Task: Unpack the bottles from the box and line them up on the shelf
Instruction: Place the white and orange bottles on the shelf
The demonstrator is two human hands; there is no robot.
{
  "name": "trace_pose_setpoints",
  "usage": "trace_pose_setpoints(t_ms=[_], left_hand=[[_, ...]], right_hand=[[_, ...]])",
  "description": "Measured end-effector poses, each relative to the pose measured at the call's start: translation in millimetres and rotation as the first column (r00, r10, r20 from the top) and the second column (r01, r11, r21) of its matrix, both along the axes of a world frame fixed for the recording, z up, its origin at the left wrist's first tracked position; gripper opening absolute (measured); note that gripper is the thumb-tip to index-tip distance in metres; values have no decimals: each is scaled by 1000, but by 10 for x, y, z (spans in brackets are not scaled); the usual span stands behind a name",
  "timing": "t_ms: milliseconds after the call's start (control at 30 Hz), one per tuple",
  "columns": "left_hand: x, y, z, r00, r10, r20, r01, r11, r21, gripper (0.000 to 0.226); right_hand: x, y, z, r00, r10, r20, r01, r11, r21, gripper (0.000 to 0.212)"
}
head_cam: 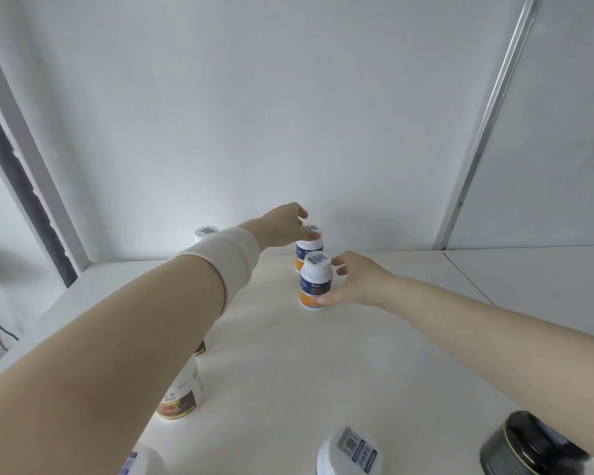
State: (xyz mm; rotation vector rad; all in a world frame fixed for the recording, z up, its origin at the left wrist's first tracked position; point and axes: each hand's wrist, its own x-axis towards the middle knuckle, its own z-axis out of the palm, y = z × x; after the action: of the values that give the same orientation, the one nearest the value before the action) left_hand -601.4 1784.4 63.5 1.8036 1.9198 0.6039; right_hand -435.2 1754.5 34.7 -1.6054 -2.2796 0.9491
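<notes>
Two white bottles with blue and orange labels stand upright one behind the other on the white shelf (pixel 374 354). My left hand (pixel 283 226) reaches to the far bottle (pixel 308 248) and its fingers close on the cap. My right hand (pixel 352 281) grips the near bottle (pixel 314 282) from the right side, thumb low on the label. Another white cap (pixel 205 232) shows at the back left, mostly hidden behind my left wrist band. The box is out of view.
Under my left forearm stands a white jar with a brown label (pixel 182 395). Along the front edge are a white bottle top (pixel 352 452), a dark jar (pixel 525 447) and another white container (pixel 141 462). Shelf uprights rise at left and right.
</notes>
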Motion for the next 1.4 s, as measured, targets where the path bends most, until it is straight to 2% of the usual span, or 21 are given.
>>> trace_pose_setpoints(t_ms=[133, 267, 300, 367, 400, 467, 633, 833, 1033, 1167, 1267, 1400], left_hand=[[46, -520, 300, 987, 15, -162, -10, 999, 31, 50], [138, -1266, 539, 906, 86, -415, -55, 995, 87, 47], [170, -1478, 569, 838, 109, -535, -62, 992, 106, 47], [256, -1892, 609, 622, 149, -769, -45, 987, 155, 45], [292, -2093, 623, 523, 161, -837, -24, 984, 175, 43], [347, -2478, 643, 428, 184, -885, -19, 981, 195, 40], [346, -3438, 670, 293, 199, -935, -55, 980, 192, 43], [-3, -4478, 697, 177, 206, -963, -186, 967, 173, 43], [-784, -5641, 560, 181, 216, -959, -316, 937, 152, 38], [-1483, -6484, 144, 137, 149, -979, -455, 888, 71, 31], [-1947, -7018, -251, 175, 118, -977, -534, 845, 7, 30], [-2356, -7506, -853, 277, 104, -955, -593, 801, -85, 31]], right_hand=[[192, -332, 308, 997, 48, 68, -52, 997, 65, 84], [327, -818, 554, 986, 105, 130, -135, 960, 244, 69], [358, -949, 589, 981, 114, 155, -156, 941, 299, 65], [423, -1222, 627, 971, 127, 202, -199, 898, 391, 60], [448, -1367, 644, 966, 133, 223, -220, 874, 433, 59], [459, -1670, 686, 956, 142, 257, -259, 820, 510, 56], [276, -2451, 726, 904, 182, 387, -397, 694, 601, 49], [-232, -3294, 640, 840, 278, 466, -537, 552, 638, 43], [-1198, -4125, 489, 773, 377, 510, -634, 459, 622, 45], [-1990, -4776, 151, 691, 473, 546, -722, 425, 545, 44], [-2500, -5174, -224, 612, 529, 587, -789, 363, 496, 48], [-3028, -5542, -804, 491, 594, 637, -870, 296, 395, 48]])
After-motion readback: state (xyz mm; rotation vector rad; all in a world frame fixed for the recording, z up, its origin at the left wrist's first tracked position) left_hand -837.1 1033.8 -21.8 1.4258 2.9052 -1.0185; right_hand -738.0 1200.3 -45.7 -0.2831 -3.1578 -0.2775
